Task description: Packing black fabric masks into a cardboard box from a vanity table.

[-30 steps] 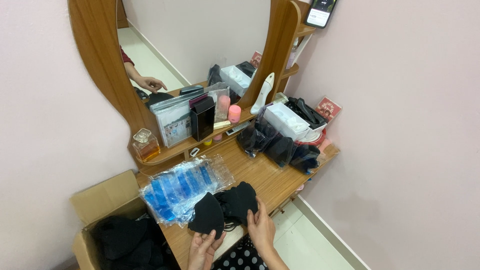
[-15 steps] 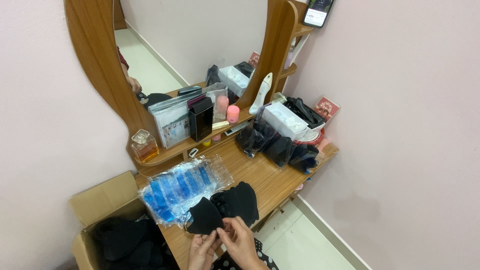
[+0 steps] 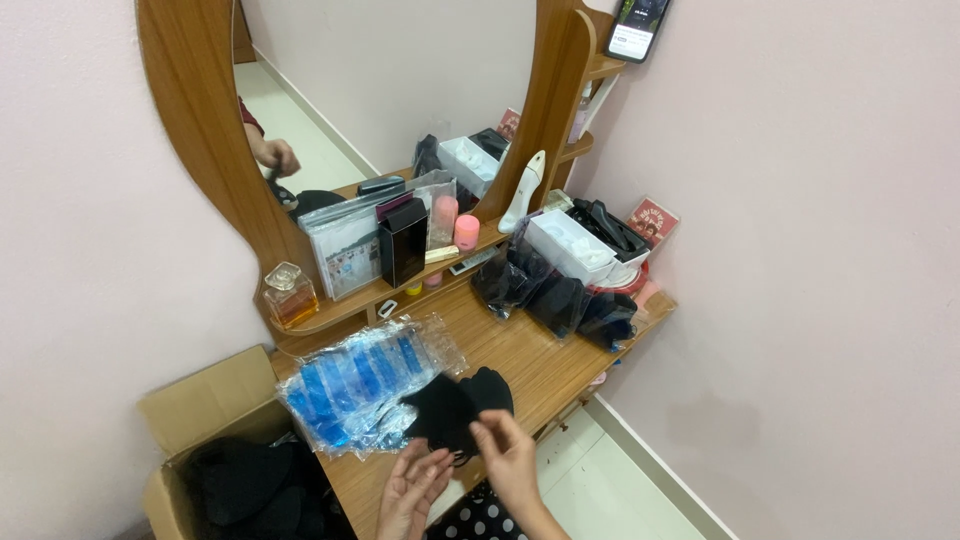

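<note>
A small pile of black fabric face masks (image 3: 458, 405) lies at the near edge of the wooden dressing table (image 3: 520, 350). My left hand (image 3: 412, 488) reaches up from below and touches the pile's lower edge with spread fingers. My right hand (image 3: 506, 458) pinches the pile's front edge between thumb and fingers. Left of the masks lies a stack of clear plastic bags with blue printing (image 3: 362, 388), touching the pile.
An open cardboard box (image 3: 205, 410) with black fabric inside stands on the floor at left. On the table's right are black bagged bundles (image 3: 555, 295) and a white box (image 3: 568, 245). A shelf under the mirror (image 3: 390, 80) holds a perfume bottle (image 3: 288, 296), a black box and pink items.
My right hand has moved left from beside the masks onto their front edge. The view has shifted slightly; the pile stays in place.
</note>
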